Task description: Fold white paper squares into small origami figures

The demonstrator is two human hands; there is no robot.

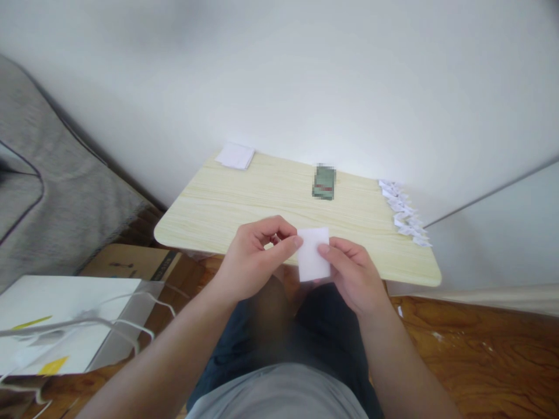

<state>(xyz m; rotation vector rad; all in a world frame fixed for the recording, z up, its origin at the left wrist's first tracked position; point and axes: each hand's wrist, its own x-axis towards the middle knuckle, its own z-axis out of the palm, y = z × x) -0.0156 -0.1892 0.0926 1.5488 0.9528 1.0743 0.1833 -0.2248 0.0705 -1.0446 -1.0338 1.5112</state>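
A small white piece of paper is held up between my two hands, above the near edge of the pale wooden table. My left hand pinches its upper left edge between thumb and finger. On the opposite side, my right hand grips the right edge, the thumb on the front and the fingers behind. Whether the paper is folded double I cannot tell. A stack of white paper sheets lies at the table's far left corner. Along the right edge runs a row of several folded white paper pieces.
A green item, blurred out, lies near the table's back edge. A white wall stands right behind. To the left are a grey sofa, a cardboard box and a white box with cables across it. Wooden floor shows at right.
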